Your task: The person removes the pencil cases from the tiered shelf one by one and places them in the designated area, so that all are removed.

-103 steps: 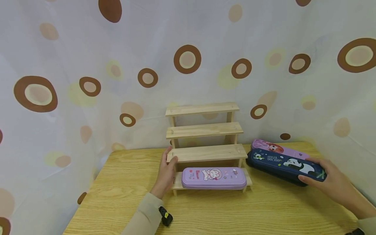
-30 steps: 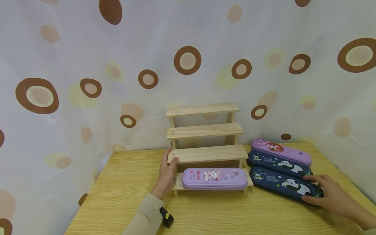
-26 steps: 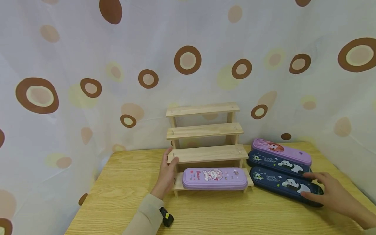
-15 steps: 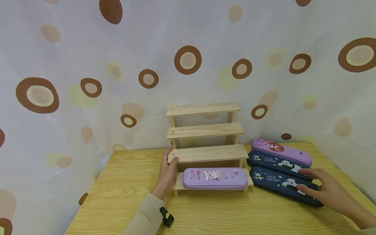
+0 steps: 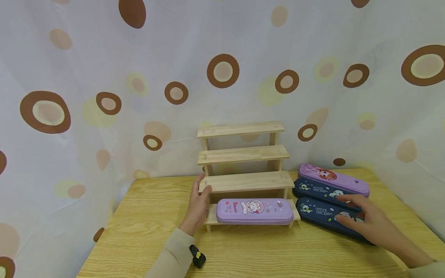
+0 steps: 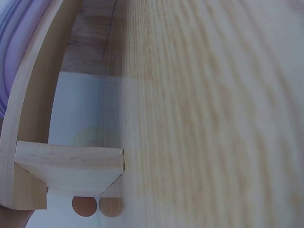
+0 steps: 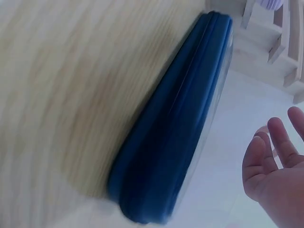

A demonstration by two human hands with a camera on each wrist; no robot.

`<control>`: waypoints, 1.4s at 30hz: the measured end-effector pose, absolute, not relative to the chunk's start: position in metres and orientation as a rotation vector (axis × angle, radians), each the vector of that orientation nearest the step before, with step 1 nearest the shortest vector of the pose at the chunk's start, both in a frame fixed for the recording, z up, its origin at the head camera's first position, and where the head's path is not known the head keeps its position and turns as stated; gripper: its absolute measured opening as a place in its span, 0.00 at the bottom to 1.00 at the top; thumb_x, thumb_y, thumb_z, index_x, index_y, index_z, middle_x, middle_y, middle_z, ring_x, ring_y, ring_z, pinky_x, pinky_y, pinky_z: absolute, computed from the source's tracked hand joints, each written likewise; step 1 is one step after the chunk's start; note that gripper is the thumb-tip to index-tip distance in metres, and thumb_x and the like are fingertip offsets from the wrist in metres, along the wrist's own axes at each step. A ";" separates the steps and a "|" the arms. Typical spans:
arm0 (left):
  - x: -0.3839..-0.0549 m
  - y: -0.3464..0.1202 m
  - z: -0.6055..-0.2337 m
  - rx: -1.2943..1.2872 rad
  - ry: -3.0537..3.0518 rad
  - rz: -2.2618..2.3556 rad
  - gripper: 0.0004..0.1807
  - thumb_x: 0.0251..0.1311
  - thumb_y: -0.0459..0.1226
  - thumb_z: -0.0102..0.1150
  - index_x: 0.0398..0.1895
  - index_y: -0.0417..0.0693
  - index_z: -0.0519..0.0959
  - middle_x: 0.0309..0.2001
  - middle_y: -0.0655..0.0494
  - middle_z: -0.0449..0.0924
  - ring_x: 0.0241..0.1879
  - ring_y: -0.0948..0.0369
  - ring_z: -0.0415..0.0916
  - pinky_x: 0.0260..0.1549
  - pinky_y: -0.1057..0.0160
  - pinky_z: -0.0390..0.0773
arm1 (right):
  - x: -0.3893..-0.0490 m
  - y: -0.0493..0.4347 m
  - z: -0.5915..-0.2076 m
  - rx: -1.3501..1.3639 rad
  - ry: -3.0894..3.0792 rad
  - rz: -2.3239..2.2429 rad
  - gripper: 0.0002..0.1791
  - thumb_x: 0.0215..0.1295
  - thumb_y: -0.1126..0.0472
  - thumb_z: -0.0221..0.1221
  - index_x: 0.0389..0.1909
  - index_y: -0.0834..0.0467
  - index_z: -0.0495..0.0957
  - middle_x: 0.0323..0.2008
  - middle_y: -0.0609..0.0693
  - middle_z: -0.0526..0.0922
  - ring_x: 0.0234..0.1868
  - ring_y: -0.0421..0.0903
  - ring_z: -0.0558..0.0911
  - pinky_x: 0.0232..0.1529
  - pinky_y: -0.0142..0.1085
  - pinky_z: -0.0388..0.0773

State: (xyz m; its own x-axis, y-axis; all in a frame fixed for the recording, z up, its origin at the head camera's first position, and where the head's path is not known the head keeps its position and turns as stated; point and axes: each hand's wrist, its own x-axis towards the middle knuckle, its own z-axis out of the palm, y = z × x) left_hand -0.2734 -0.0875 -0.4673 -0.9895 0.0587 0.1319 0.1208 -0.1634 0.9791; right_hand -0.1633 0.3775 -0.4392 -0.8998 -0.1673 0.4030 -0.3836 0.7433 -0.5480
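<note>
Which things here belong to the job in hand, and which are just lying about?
Likely part of the job:
rack, left grip at its side
lilac case, on the lowest step
front navy case and rear navy case, right grip over them
pink case, untouched behind them

Just there:
table
patterned cloth
black wrist device

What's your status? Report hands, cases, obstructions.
Left hand holds wooden rack. Right hand empty, over front panda case. Lilac case occupies lowest step.
</note>
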 end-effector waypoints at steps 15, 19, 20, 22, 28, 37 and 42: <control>-0.275 -0.088 -0.469 -0.226 -2.004 -2.341 0.31 0.74 0.38 0.48 0.77 0.54 0.53 0.77 0.49 0.40 0.73 0.46 0.46 0.69 0.43 0.47 | -0.169 0.333 -0.431 0.581 -2.546 1.004 0.27 0.61 0.63 0.68 0.61 0.57 0.74 0.54 0.46 0.75 0.50 0.29 0.70 0.39 0.33 0.77; -0.275 -0.088 -0.468 -0.221 -2.005 -2.341 0.31 0.74 0.38 0.48 0.77 0.55 0.53 0.77 0.49 0.40 0.73 0.46 0.46 0.69 0.43 0.47 | -0.172 0.323 -0.430 0.579 -2.556 1.010 0.27 0.61 0.61 0.69 0.61 0.54 0.74 0.55 0.47 0.75 0.51 0.29 0.70 0.40 0.35 0.78; -0.276 -0.088 -0.468 -0.220 -2.002 -2.343 0.31 0.74 0.38 0.48 0.77 0.55 0.53 0.77 0.49 0.40 0.73 0.46 0.46 0.70 0.43 0.47 | -0.173 0.321 -0.430 0.576 -2.559 1.012 0.27 0.61 0.61 0.69 0.61 0.52 0.74 0.55 0.46 0.75 0.51 0.29 0.70 0.40 0.36 0.78; -0.275 -0.087 -0.468 -0.213 -2.003 -2.342 0.31 0.74 0.38 0.48 0.77 0.55 0.53 0.77 0.49 0.40 0.73 0.46 0.46 0.69 0.43 0.47 | -0.174 0.315 -0.431 0.576 -2.559 1.016 0.28 0.61 0.61 0.69 0.61 0.51 0.74 0.55 0.46 0.75 0.50 0.30 0.70 0.41 0.36 0.77; -0.274 -0.087 -0.467 -0.200 -2.013 -2.331 0.31 0.74 0.37 0.48 0.77 0.55 0.53 0.77 0.49 0.39 0.73 0.45 0.45 0.69 0.42 0.47 | -0.179 0.301 -0.434 0.593 -2.554 1.021 0.29 0.59 0.60 0.70 0.61 0.48 0.73 0.54 0.43 0.75 0.50 0.34 0.72 0.40 0.37 0.78; -0.273 -0.087 -0.466 -0.208 -2.012 -2.342 0.31 0.74 0.38 0.47 0.77 0.55 0.52 0.77 0.49 0.40 0.71 0.46 0.49 0.68 0.44 0.51 | -0.185 0.282 -0.435 0.583 -2.614 1.086 0.27 0.62 0.55 0.68 0.61 0.53 0.73 0.57 0.52 0.76 0.52 0.48 0.75 0.44 0.42 0.79; -0.272 -0.087 -0.466 -0.214 -2.006 -2.352 0.31 0.74 0.38 0.47 0.77 0.55 0.52 0.77 0.49 0.40 0.70 0.47 0.50 0.68 0.44 0.51 | -0.188 0.272 -0.435 0.604 -2.626 1.115 0.28 0.62 0.54 0.68 0.61 0.56 0.74 0.57 0.51 0.76 0.53 0.52 0.75 0.46 0.43 0.79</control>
State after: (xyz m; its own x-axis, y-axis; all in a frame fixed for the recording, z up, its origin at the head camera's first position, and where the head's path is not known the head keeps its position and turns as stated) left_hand -0.2725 -0.0868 -0.4655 -0.9895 0.0568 0.1328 0.1222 -0.1615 0.9793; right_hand -0.1879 0.2724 -0.4355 -0.8900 -0.2830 0.3574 -0.4537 0.6266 -0.6337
